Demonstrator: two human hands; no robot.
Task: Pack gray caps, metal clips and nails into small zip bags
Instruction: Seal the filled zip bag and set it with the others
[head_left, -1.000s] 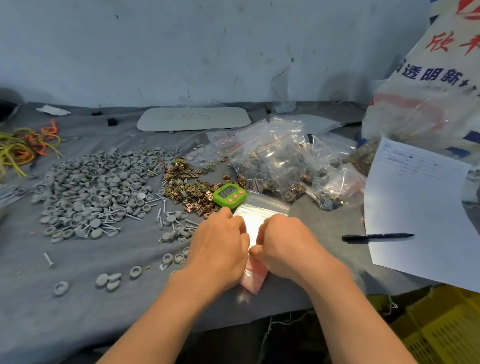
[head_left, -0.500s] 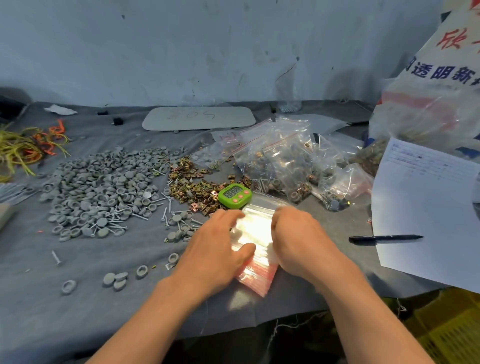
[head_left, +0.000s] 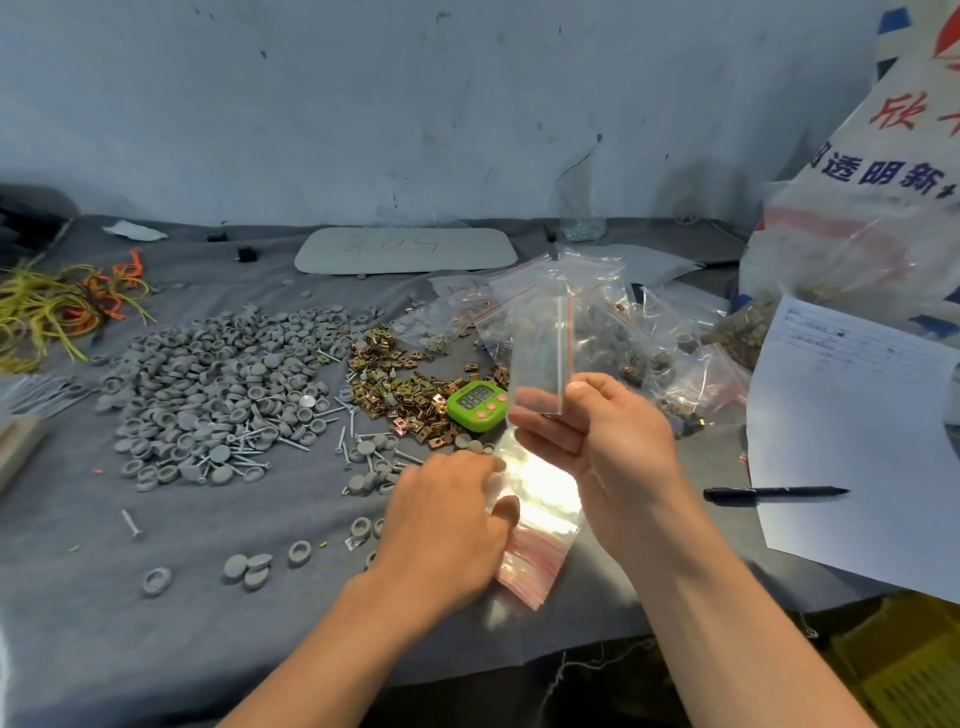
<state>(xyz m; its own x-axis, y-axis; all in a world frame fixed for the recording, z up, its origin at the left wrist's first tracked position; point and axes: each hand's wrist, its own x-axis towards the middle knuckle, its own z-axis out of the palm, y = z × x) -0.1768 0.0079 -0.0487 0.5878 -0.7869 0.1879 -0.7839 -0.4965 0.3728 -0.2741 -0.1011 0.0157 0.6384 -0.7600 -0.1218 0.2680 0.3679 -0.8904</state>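
Observation:
My right hand (head_left: 602, 441) holds one empty small zip bag (head_left: 543, 348) upright above the table, pinched at its lower end. My left hand (head_left: 447, 512) rests on the stack of empty zip bags (head_left: 540, 525) lying on the grey cloth, fingers spread over its left edge. A large heap of gray caps (head_left: 218, 384) lies to the left, with nails (head_left: 249, 449) scattered along its near side. Brass-coloured metal clips (head_left: 400, 384) are piled in the middle, just left of the raised bag.
A green timer (head_left: 477, 405) sits beside the clips. Filled zip bags (head_left: 623, 332) are heaped behind my right hand. A paper sheet (head_left: 852, 436) and black pen (head_left: 774, 492) lie at right. Coloured ties (head_left: 57, 306) lie far left, a big printed sack (head_left: 872, 197) far right.
My right hand has lifted one bag off the stack and raised it upright. My left hand has slid a little left and stays on the stack.

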